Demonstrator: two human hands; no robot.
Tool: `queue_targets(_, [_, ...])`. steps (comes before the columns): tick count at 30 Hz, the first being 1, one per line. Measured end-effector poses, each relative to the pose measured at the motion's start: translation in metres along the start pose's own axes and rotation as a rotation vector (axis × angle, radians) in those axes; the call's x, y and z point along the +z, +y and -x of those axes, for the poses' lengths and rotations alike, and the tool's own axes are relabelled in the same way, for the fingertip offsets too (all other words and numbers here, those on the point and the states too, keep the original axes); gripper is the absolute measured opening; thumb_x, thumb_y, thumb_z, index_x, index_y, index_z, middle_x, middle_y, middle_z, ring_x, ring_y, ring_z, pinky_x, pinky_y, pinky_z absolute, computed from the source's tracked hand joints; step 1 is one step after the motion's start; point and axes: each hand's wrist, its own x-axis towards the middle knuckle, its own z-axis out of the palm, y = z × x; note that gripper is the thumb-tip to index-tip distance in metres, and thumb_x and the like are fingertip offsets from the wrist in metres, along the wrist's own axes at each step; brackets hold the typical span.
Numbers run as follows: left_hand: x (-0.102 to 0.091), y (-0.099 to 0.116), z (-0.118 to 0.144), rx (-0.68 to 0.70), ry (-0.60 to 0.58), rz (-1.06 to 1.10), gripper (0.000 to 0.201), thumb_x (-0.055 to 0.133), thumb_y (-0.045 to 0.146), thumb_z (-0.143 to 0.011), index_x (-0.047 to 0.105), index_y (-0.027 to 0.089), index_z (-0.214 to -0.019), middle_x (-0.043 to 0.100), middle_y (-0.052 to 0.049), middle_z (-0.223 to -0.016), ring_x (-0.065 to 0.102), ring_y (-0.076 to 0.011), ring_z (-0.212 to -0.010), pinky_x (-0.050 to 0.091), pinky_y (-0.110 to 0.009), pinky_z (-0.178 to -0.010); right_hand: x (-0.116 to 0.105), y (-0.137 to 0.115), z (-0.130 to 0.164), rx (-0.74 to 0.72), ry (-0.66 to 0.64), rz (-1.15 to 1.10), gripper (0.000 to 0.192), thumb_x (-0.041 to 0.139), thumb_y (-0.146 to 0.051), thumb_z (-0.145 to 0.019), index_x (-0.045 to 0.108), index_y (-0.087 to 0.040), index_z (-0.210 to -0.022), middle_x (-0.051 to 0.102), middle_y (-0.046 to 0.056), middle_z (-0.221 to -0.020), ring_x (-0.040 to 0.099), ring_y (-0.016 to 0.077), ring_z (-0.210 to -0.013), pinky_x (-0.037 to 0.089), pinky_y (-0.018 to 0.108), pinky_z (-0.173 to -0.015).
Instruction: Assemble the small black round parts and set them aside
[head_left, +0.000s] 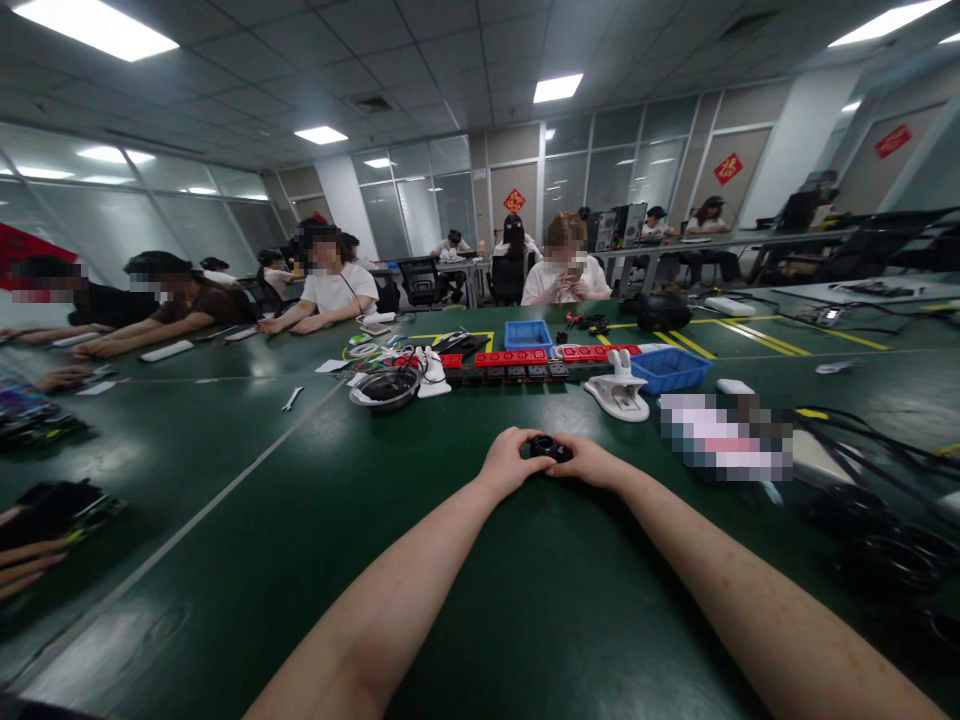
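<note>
Both of my hands meet around a small black round part (545,447) with a ring-like opening on top, just above or on the green table (465,580); I cannot tell whether it rests there. My left hand (511,462) grips its left side, thumb in front. From the right, my right hand (589,462) closes on the same part with thumb and fingers. Its exact kind is too small to make out. Beyond the hands stand a white clip-like stand (619,395) and a metal bowl (384,392) with dark things in it.
Red power strips (511,357) run across the table, near blue trays (671,370). A wrench (292,398) lies to the left. Black ring-shaped parts (892,550) and cables (862,430) are at the right. Other people sit around the table, one person (566,270) straight across.
</note>
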Motion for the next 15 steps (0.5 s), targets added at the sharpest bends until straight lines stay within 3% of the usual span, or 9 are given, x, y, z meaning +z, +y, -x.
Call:
queue_targets(7, [0.014, -0.005, -0.001, -0.093, 0.135, -0.054, 0.045, 0.062, 0.046, -0.054, 0.054, 0.017, -0.089, 0.051, -0.003, -0.083, 0.049, -0.0159, -0.078, 0.039, -0.027, -0.067, 0.014, 0.002, -0.003, 0.096, 0.249, 0.313, 0.033, 0.062, -0.038, -0.052, 0.047, -0.016, -0.071, 0.051, -0.001, -0.063, 0.046, 0.0120, -0.058, 0.029, 0.021, -0.048])
queue_targets(15, [0.016, -0.006, -0.002, -0.127, 0.164, -0.005, 0.046, 0.063, 0.044, -0.054, 0.054, 0.015, -0.088, 0.052, -0.005, -0.084, 0.049, -0.0161, -0.079, 0.039, -0.027, -0.070, 0.029, -0.013, -0.001, 0.225, 0.413, 0.556, 0.032, 0.057, -0.040, -0.059, 0.048, -0.014, -0.077, 0.054, 0.006, -0.074, 0.049, 0.0164, -0.065, 0.028, 0.023, -0.051])
